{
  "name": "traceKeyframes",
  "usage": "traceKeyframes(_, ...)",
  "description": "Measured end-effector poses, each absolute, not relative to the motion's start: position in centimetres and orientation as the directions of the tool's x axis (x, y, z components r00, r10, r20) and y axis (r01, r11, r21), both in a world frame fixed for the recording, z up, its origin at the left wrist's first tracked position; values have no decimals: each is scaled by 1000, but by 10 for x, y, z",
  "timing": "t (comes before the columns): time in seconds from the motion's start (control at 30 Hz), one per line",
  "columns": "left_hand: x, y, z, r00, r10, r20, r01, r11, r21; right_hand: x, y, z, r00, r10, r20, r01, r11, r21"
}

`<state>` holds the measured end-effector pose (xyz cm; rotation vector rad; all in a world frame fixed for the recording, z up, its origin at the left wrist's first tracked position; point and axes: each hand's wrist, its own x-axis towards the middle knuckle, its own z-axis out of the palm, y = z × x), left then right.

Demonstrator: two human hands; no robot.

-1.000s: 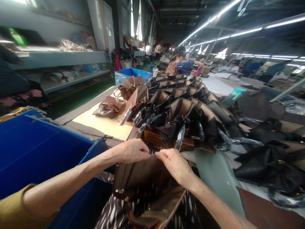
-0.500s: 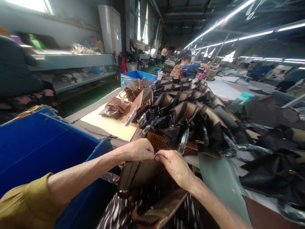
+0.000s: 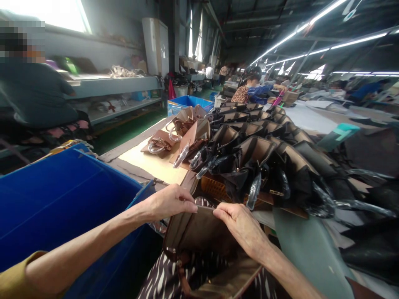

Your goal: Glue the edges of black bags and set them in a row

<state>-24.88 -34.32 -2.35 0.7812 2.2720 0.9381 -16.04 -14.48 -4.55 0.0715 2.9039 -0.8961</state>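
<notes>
A brown handbag lies across my lap, its mouth facing me and its tan-brown lining showing. My left hand pinches the bag's far top edge between thumb and fingers. A short way to the right, my right hand grips the same edge, thumb uppermost, with a stretch of rim bare between the two hands. A brown strap hangs at the near side of the bag. The outer face of the bag is hidden from me.
A large blue bin stands at my left. Ahead, the table carries several brown bags and rows of black bags with plastic-wrapped handles. A grey-green surface lies at my right. Co-workers sit at left and farther back.
My hands have moved apart along the bag's edge, uncovering part of the rim between them. The camera view has turned a little left.
</notes>
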Motion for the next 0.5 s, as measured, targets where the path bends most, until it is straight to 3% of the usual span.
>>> traceKeyframes(0.33, -243, -336, -39, -745, 644, -172, 289, 544, 788, -155, -143, -50, -998, 12, -56, 39, 858, -512)
traceKeyframes(0.5, -236, -334, -42, -752, 650, -111, 346, 532, 773, -163, -157, -38, -988, -148, -48, -100, 843, -529)
